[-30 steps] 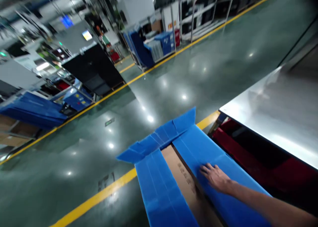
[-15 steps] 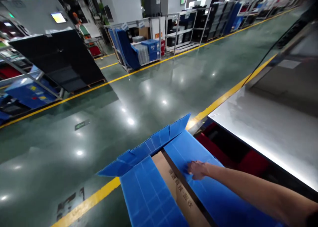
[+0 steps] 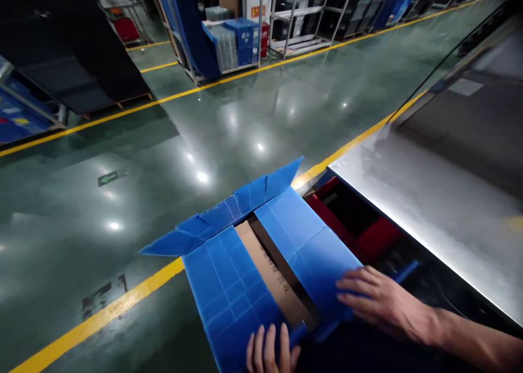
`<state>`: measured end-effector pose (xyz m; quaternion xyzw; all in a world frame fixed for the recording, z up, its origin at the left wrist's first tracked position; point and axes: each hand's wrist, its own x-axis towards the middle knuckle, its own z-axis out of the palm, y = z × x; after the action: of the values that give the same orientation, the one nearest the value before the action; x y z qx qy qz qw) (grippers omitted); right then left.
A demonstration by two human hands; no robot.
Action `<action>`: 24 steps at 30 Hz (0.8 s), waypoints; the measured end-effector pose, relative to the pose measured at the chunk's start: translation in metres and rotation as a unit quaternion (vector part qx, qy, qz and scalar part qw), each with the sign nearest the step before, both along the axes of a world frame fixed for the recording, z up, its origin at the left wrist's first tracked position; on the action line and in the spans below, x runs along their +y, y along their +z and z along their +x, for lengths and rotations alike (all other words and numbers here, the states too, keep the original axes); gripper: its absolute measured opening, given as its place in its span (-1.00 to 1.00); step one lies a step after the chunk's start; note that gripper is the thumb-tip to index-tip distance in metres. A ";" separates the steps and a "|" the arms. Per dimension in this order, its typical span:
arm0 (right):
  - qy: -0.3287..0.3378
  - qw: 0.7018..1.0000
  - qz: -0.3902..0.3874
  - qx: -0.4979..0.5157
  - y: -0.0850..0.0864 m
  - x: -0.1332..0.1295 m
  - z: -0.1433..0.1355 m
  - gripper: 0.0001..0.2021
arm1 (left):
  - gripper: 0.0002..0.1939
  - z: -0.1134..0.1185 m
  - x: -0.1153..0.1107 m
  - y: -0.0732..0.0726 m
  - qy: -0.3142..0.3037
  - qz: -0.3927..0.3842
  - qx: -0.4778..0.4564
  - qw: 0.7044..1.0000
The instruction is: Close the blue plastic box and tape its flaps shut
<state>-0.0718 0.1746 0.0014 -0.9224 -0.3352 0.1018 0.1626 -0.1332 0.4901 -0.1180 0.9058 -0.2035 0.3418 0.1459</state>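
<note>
A blue corrugated box [image 3: 229, 275] stands at the lower middle, its far flap tilted up and its two side flaps folded inward. Between those flaps a strip of brown cardboard [image 3: 265, 264] with dark printed characters shows. My left hand [image 3: 272, 351] is at the bottom edge of the view, fingers extended over the near part of the left flap. On the near right part of the box lies my right hand [image 3: 378, 302], its fingers spread over the right flap. Neither hand holds anything visible.
A shiny metal tabletop [image 3: 429, 209] is to the right, with red bins [image 3: 379, 237] beneath its edge. Yellow lines [image 3: 155, 280] cross the green floor. Metal racks [image 3: 302, 35] holding blue and black boxes line the far side.
The view has tilted down, so the background sits higher. My right hand has moved back along the right flap toward the near edge, and my left hand has come into view.
</note>
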 end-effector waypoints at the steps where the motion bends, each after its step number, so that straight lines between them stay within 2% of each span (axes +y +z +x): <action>1: 0.041 0.998 0.013 -0.048 0.000 -0.004 -0.011 -0.61 | -0.74 0.005 0.001 0.000 0.001 0.004 0.013 1.000; 3: 0.059 0.990 0.017 -0.124 -0.016 -0.001 -0.014 -0.59 | -0.70 0.015 0.005 0.002 0.007 0.024 0.070 0.997; 5: 0.008 0.986 0.018 -0.165 -0.047 0.017 0.001 -0.57 | -0.65 0.025 0.007 0.001 0.011 0.046 0.123 0.991; 7: -0.010 0.985 0.028 -0.173 -0.081 0.043 0.019 -0.53 | -0.58 0.033 0.006 -0.006 0.011 0.065 0.151 0.986; 9: 0.011 0.984 0.040 -0.172 -0.113 0.065 0.029 -0.55 | -0.56 0.035 0.002 -0.023 0.009 0.067 0.160 0.985; 11: 0.042 0.984 0.049 -0.169 -0.142 0.077 0.030 -0.59 | -0.59 0.033 -0.005 -0.049 -0.001 0.038 0.158 0.987; 13: 0.060 0.984 0.052 -0.158 -0.170 0.079 0.028 -0.59 | -0.63 0.029 -0.014 -0.076 -0.042 -0.007 0.145 0.988; 15: 0.068 0.986 0.051 -0.142 -0.193 0.075 0.027 -0.56 | -0.64 0.025 -0.021 -0.098 -0.108 -0.037 0.122 0.986; 17: 0.066 0.989 0.062 -0.118 -0.205 0.070 0.027 -0.54 | -0.60 0.024 -0.027 -0.110 -0.165 -0.039 0.112 0.979; 19: 0.045 0.991 0.089 -0.092 -0.207 0.067 0.029 -0.55 | -0.55 0.025 -0.035 -0.115 -0.193 -0.029 0.109 0.975; 21: 0.018 0.989 0.128 -0.073 -0.201 0.065 0.030 -0.56 | -0.54 0.025 -0.050 -0.118 -0.206 -0.056 0.064 0.975; 24: -0.008 0.981 0.182 -0.059 -0.189 0.062 0.031 -0.56 | -0.52 0.027 -0.079 -0.122 -0.228 -0.138 -0.036 0.963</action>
<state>-0.0407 0.2370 -0.1872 -0.8842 -0.3497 -0.0166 0.3091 -0.1061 0.4108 -0.2401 0.7935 -0.3610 0.3568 0.3358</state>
